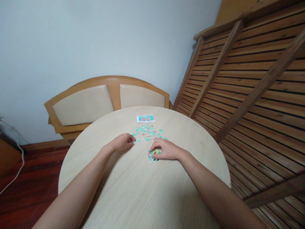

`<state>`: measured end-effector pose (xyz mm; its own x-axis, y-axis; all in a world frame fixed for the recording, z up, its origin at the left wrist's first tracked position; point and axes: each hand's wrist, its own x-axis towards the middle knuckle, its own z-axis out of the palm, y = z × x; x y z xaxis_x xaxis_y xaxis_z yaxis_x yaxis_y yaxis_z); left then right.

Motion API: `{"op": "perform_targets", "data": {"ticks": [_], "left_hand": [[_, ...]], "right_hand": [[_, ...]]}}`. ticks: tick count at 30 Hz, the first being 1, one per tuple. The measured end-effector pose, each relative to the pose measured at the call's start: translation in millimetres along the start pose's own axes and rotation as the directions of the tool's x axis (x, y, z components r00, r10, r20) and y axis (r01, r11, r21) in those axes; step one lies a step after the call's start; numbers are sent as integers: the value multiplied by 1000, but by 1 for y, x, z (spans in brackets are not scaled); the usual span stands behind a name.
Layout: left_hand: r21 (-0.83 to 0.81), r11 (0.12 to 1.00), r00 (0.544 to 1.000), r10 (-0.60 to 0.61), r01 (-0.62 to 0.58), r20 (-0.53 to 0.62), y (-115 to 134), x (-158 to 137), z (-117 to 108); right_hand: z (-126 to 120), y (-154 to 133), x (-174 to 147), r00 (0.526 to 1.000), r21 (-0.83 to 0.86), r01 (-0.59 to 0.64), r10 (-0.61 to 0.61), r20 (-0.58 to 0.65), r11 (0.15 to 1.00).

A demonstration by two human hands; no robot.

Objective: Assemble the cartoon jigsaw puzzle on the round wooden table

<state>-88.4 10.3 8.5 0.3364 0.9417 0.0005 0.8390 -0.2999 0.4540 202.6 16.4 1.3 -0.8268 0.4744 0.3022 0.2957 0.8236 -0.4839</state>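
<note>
My left hand is at the left edge of a scatter of loose jigsaw pieces. Its fingers are curled together at a small puzzle piece, partly hidden by the fingertips. Nearer to me on the right, my right hand has its thumb and forefinger closed on the left part of a small joined puzzle section. This section lies flat and shows yellow, teal and pink print; the hand covers some of it. Most loose pieces are teal, a few pink.
A teal picture card lies behind the pieces on the round pale wooden table. Beyond the table stands a padded wooden headboard against the wall. Wooden slatted panels lean at the right. A white cable hangs at left.
</note>
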Motion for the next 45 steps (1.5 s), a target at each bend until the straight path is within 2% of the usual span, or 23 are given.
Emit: {"op": "perform_targets", "data": {"ticks": [5,9,15,24,30,37,42,45], "left_hand": [[23,1000,1000,-21,21,16,1,-1,-2],[30,999,998,29,-31,54,3,-1,-2],[28,1000,1000,-2,2,4,1,-1,0],[60,998,999,-10,8,31,4,-2,-3],[-29,1000,1000,-9,10,28,4,-3,-2],[-67,995,994,82,-77,73,14,-4,-2],[-194,972,988,145,-133,48,22,-3,2],[-293,948,989,142,-126,35,28,-1,10]], "right_hand": [[0,1,0,1000,1,8,-8,10,1000],[1,1,0,1000,4,7,-7,8,1000],[0,0,0,1000,2,1,-1,8,1000],[0,1,0,1000,5,-5,5,5,1000],[0,1,-1,1000,16,-1,1,5,1000],[1,1,0,1000,24,-3,3,5,1000],[0,0,0,1000,17,-6,6,6,1000],[0,-1,0,1000,15,-3,3,8,1000]]}}
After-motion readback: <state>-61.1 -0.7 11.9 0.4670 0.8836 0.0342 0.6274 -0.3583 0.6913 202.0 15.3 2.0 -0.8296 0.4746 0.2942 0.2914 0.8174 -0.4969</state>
